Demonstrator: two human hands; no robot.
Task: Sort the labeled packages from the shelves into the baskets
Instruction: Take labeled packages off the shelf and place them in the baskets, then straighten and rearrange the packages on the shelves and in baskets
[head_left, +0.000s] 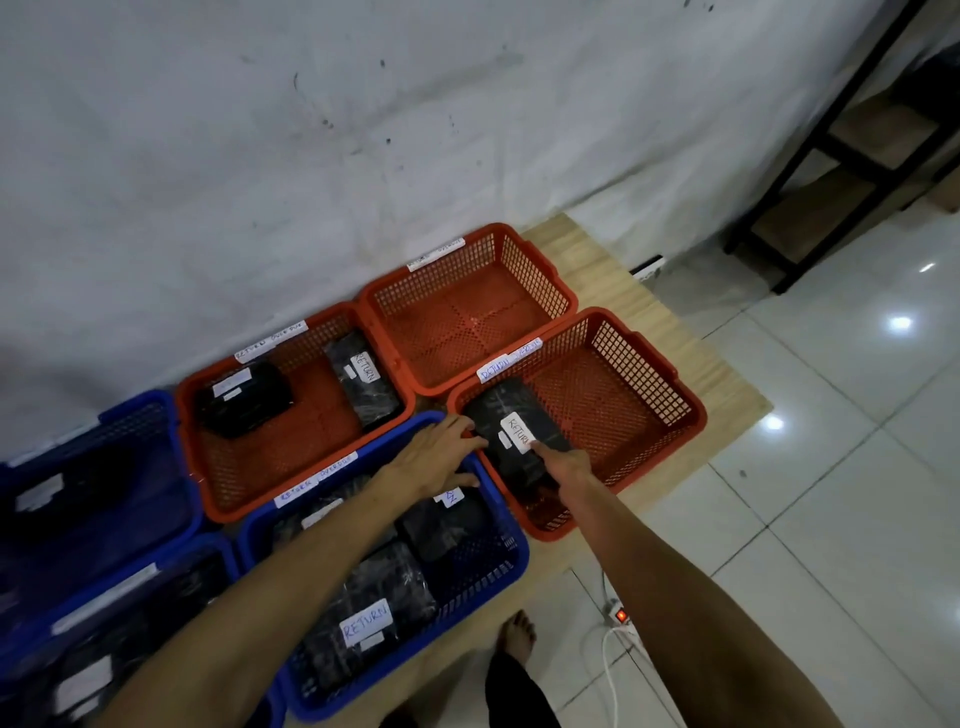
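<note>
The package (511, 441) is a flat, oblong bundle wrapped in crinkled black plastic, with a white label on top hand-lettered "RETURN" in blue and a smaller white sticker beside it. It lies along the left side of the near red basket (649, 410), one end close to the far-left corner and the other toward the near wall. The right hand (563, 460) reaches in from above with its fingers extended, their tips resting on the wrapping just at the near edge of the label; the fingers look straight rather than wrapped round anything, though the thumb is hidden. The left hand (439, 452) stretches over the rim of the blue basket (498, 577) with fingers spread and fairly flat, its fingertips touching the package's left edge where the two baskets meet. Neither hand closes round the package. The blue basket under the left forearm holds more black-wrapped bundles, one labelled "RETURN".
</note>
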